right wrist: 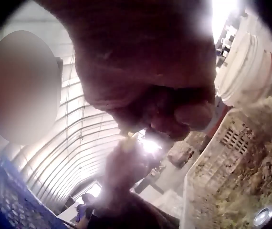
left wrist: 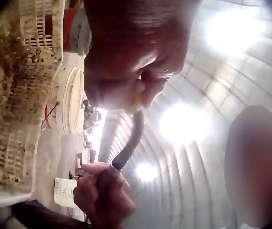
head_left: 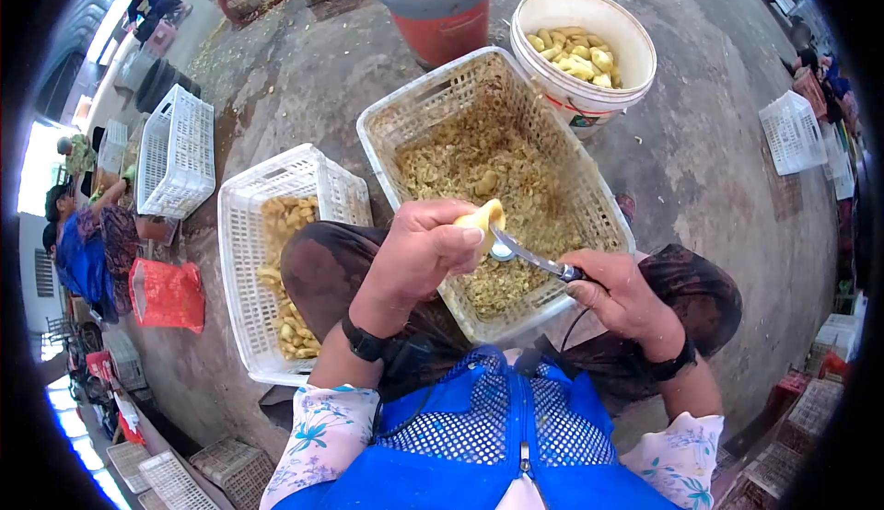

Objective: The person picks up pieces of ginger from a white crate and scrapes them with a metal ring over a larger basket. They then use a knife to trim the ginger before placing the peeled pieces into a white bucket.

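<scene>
In the head view, my left hand (head_left: 425, 250) pinches a pale yellow, ginger-like piece (head_left: 482, 223) between thumb and fingers. My right hand (head_left: 626, 300) grips the dark handle of a curved metal blade (head_left: 527, 254), whose far end touches the piece. Both hands are above a dirty white crate (head_left: 603, 199) holding yellowish peelings (head_left: 479, 165). The left wrist view has the curved blade (left wrist: 132, 138) running from the right hand (left wrist: 105, 194) up to the piece at the left hand (left wrist: 136, 62). Much of the piece is hidden by fingers there.
To the left, a white crate (head_left: 232, 275) holds unpeeled-looking yellow-brown pieces (head_left: 293, 326). A white bucket (head_left: 589, 100) with pale yellow pieces stands beyond the middle crate, beside a grey and red bucket (head_left: 437, 22). Other people, crates and a red bag (head_left: 168, 295) are at the far left.
</scene>
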`<action>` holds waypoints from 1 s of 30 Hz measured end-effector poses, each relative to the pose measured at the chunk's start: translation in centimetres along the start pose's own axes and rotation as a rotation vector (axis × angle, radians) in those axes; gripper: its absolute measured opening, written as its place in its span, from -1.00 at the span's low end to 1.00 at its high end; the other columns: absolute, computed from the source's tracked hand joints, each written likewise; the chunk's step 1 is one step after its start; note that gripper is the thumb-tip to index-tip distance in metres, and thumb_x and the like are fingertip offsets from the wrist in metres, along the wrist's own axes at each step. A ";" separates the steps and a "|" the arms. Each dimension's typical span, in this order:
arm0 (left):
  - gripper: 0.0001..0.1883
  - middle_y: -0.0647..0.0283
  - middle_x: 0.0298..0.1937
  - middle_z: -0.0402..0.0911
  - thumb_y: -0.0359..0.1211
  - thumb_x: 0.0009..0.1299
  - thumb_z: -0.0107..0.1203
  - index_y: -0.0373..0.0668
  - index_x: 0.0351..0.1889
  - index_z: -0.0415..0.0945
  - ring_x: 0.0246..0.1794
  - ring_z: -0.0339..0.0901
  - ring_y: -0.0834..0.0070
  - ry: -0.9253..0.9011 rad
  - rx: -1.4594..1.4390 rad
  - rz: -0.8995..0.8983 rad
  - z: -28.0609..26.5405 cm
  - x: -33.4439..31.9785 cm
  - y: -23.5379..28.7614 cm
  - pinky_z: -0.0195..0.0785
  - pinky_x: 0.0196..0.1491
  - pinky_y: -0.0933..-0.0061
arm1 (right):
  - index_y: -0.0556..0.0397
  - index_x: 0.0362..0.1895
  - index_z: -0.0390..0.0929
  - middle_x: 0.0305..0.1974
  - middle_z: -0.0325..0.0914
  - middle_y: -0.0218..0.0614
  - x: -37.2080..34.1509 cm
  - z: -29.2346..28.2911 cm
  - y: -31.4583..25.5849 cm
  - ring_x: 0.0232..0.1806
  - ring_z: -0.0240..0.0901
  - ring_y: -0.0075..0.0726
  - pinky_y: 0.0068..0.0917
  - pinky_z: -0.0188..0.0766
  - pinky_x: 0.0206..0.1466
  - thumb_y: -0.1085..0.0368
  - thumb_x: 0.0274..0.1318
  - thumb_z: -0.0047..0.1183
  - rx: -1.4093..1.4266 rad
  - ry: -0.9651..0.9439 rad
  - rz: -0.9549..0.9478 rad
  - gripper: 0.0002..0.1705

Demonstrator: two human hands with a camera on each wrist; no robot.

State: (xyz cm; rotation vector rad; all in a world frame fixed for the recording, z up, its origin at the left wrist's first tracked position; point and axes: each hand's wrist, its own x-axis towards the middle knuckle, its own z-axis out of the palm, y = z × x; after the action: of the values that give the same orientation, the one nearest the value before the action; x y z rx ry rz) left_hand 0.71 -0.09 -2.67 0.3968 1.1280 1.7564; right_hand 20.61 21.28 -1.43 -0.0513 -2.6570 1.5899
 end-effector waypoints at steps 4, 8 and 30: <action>-0.66 0.42 -0.60 0.28 -0.38 0.37 0.18 -0.50 -0.02 0.58 -0.66 0.10 0.67 -0.057 -0.145 -0.072 -0.5 0.0 -0.2 0.04 -0.53 0.53 | 0.17 -0.05 0.58 -0.35 0.54 -0.01 0.9 -1.4 0.0 -0.31 0.54 0.21 -0.18 0.45 -0.25 0.26 0.23 0.15 -0.089 -0.084 -0.056 -0.71; -0.67 0.44 -0.61 0.24 -0.34 0.38 0.18 -0.46 -0.04 0.59 -0.68 0.09 0.69 -0.012 -0.175 -0.059 -0.4 0.0 -0.3 0.05 -0.52 0.54 | 0.15 -0.09 0.59 -0.35 0.56 -0.01 1.2 -0.5 0.6 -0.29 0.57 0.19 -0.17 0.46 -0.25 0.29 0.19 0.19 -0.079 0.033 -0.075 -0.75; -0.66 0.34 -0.65 0.31 -0.22 0.46 0.07 -0.39 -0.09 0.52 -0.68 0.15 0.58 -0.067 -0.324 -0.003 -0.8 0.8 -1.2 0.05 -0.52 0.43 | 0.21 0.05 0.58 -0.45 0.45 -0.46 -0.3 2.6 -0.6 -0.50 0.35 -0.60 -0.57 0.28 -0.42 0.09 0.40 0.11 0.176 0.177 0.007 -0.59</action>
State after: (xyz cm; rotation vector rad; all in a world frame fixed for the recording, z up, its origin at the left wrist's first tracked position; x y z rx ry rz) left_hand 0.46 0.31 -4.22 0.2533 0.7780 1.8694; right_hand 20.77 18.68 -2.14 -0.1853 -2.3794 1.7266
